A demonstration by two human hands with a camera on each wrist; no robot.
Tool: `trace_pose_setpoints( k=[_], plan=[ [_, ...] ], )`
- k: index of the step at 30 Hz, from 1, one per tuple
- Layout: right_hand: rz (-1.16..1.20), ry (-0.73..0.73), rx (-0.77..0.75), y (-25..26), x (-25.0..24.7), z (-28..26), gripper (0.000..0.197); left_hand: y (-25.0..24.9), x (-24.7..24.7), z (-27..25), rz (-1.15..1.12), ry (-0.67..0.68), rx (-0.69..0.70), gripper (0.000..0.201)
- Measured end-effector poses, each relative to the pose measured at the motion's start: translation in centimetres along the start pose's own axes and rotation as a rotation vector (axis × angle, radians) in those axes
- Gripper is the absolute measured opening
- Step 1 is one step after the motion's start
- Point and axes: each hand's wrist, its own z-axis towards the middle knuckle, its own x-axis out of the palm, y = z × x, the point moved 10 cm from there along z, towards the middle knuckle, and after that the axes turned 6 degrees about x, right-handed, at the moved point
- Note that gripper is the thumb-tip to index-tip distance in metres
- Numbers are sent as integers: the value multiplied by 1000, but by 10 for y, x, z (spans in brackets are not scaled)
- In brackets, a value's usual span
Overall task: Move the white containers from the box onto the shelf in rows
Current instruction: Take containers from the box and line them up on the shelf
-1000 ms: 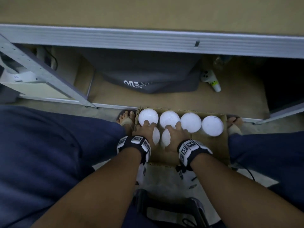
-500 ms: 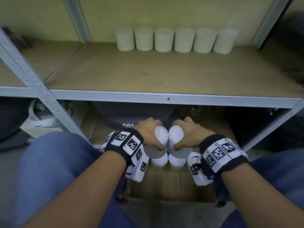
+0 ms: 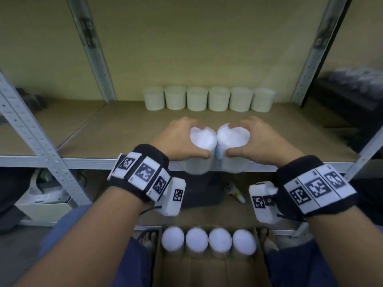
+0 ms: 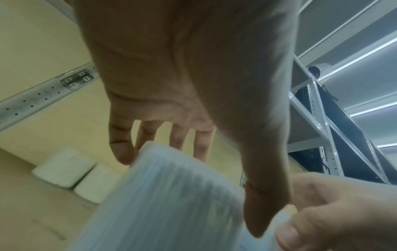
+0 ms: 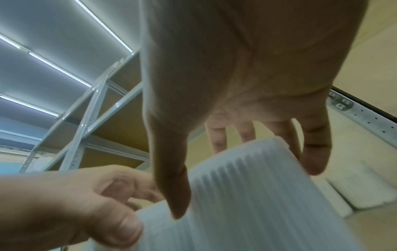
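My left hand (image 3: 182,139) grips a white ribbed container (image 3: 202,141) from above, and my right hand (image 3: 259,139) grips a second one (image 3: 233,139). The two containers touch side by side in the air at the front edge of the wooden shelf (image 3: 124,129). In the left wrist view the fingers (image 4: 122,149) wrap the container (image 4: 171,195); the right wrist view shows the same hold on its container (image 5: 247,195). Several white containers (image 3: 208,99) stand in a row at the back of the shelf. More containers (image 3: 208,239) sit in the cardboard box (image 3: 207,274) on the floor.
Grey perforated uprights (image 3: 37,137) frame the shelf at left, and another upright (image 3: 366,150) stands at right. Below the shelf lie a dark bag (image 3: 203,193) and a small white bottle (image 3: 236,193). My blue-clad knees (image 3: 87,245) flank the box.
Both hands took a container each from the box and lifted them together up to the shelf's front edge. The head view tilted up from the box to the shelf.
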Motion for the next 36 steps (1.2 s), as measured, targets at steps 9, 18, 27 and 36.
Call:
trace_pose_setpoints(
  k=[9,18,27,36],
  plan=[
    [19,-28,75,-24,26,50,69,29,24,45,-67,-93,-73,53],
    [-43,31,96,-35,38,58,73,35,33,50,15,-9,-63,59],
    [-186,-67,-15,-15,17,35,39,12,14,27,76,-82,30,31],
    [-195,-93,-37,-10,15,38,40,8,11,23,55,-119,42,28]
  ],
)
